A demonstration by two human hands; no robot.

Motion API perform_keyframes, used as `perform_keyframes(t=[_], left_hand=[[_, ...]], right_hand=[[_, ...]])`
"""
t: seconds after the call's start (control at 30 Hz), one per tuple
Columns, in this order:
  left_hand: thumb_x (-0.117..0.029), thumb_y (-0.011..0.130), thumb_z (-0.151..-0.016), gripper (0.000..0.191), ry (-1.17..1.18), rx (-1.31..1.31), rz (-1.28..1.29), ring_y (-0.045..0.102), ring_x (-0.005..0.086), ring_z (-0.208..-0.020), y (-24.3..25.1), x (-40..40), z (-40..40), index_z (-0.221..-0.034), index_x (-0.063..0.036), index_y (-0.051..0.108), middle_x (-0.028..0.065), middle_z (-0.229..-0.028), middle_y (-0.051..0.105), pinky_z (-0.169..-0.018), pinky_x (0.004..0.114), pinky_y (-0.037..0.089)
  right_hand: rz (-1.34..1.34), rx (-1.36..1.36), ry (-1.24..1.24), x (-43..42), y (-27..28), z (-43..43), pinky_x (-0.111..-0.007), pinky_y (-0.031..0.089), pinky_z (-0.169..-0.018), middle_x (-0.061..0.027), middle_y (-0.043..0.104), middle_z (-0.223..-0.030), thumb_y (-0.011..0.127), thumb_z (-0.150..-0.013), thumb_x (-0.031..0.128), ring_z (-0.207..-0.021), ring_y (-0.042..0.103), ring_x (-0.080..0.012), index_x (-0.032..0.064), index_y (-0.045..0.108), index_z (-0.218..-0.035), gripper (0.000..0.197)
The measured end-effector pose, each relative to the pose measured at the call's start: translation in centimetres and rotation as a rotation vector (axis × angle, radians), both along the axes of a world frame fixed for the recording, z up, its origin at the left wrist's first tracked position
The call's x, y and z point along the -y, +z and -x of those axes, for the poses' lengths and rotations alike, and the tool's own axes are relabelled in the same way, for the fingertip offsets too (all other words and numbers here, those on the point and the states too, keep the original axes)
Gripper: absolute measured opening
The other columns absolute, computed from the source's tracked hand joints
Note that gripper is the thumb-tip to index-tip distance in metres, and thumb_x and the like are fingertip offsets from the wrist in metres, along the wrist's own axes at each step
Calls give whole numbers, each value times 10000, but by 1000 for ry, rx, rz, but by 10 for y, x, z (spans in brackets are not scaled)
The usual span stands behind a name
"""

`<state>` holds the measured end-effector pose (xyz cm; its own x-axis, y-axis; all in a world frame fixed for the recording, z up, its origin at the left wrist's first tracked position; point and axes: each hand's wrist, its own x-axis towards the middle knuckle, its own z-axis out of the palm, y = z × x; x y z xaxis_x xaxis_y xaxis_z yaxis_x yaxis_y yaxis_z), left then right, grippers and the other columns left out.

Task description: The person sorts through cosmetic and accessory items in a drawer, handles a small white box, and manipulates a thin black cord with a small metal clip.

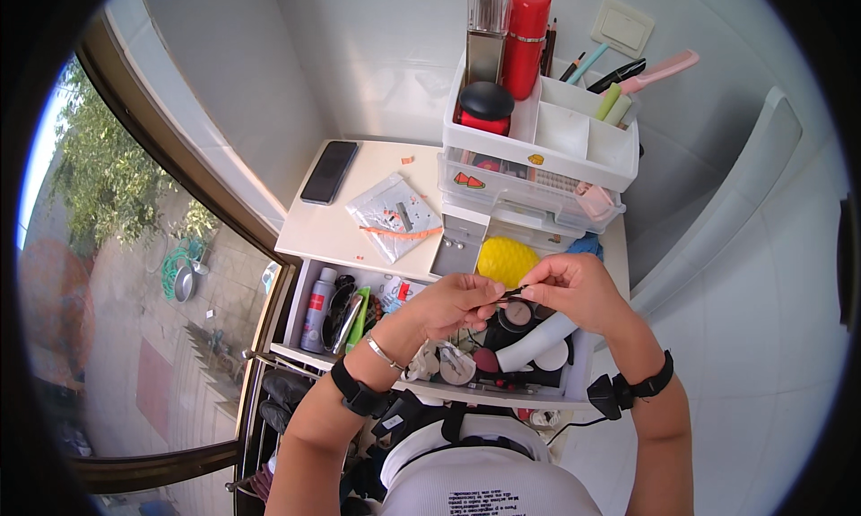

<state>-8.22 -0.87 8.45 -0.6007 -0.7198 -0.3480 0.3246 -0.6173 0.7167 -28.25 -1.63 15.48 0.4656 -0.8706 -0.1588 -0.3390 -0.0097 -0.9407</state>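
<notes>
My left hand (464,300) and my right hand (572,290) meet above an open drawer (511,398). Between their fingertips they pinch a small, thin dark item (512,292); its kind is too small to tell. Just behind the fingers lies a bumpy yellow object (506,257), partly covered by my right hand. Below the hands the drawer holds a round compact (516,314), a white tube (538,344), a dark pink makeup sponge (485,360) and other cosmetics. Its left part contains a spray can (319,311) and a green packet (358,317).
On the cream tabletop lie a phone (329,173) and a silvery plastic bag (377,210) with an orange strip (402,234) and scraps. A white organizer (538,146) with bottles and a pink comb (662,70) stands against the wall. A window (168,354) is at the left.
</notes>
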Motion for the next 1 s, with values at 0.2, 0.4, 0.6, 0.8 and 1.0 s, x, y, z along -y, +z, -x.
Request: perform_keyframes(t=[0.2, 0.4, 0.6, 0.8, 1.0], left_hand=[[-191, 629, -816, 178, -167, 223, 37, 488, 60, -490, 20, 15, -14, -733, -36, 603, -1, -603, 551, -472, 178, 393], [-141, 652, -792, 157, 68, 263, 138, 568, 97, -580, 21, 13, -9, -833, 9, 632, 67, -709, 633, -532, 189, 442], [-105, 670, -768, 169, 131, 322, 314, 592, 95, -685, 25, 9, -12, -867, 28, 638, 80, -768, 648, -645, 206, 474], [-42, 647, -764, 123, 85, 608, 519, 593, 92, -682, 56, -3, -4, -848, 48, 646, 80, -762, 647, -636, 202, 479], [-77, 644, -745, 111, 161, 676, 605, 575, 73, -635, 57, -4, -4, -815, 6, 663, 56, -709, 645, -606, 208, 462]], right_hand=[[805, -270, 266, -29, 3, -6, -308, 466, -680, -68, 571, -756, 626, -700, 77, -724, 560, -250, 53, 592, -788, 97], [1026, -290, 175, -35, -24, -6, -321, 473, -649, -60, 567, -834, 643, -642, 38, -743, 561, -228, 63, 573, -834, 205], [892, -111, -101, -28, -58, -13, -302, 466, -586, -63, 560, -734, 631, -635, -32, -642, 559, -231, 53, 555, -787, 190], [427, 273, -222, -20, -98, -25, -233, 441, -588, -31, 584, -763, 612, -705, -45, -639, 554, -112, 21, 548, -814, 143], [-118, 848, -181, -13, -117, -41, -233, 465, -686, -40, 602, -832, 577, -787, -29, -735, 570, -111, 21, 554, -882, 110]])
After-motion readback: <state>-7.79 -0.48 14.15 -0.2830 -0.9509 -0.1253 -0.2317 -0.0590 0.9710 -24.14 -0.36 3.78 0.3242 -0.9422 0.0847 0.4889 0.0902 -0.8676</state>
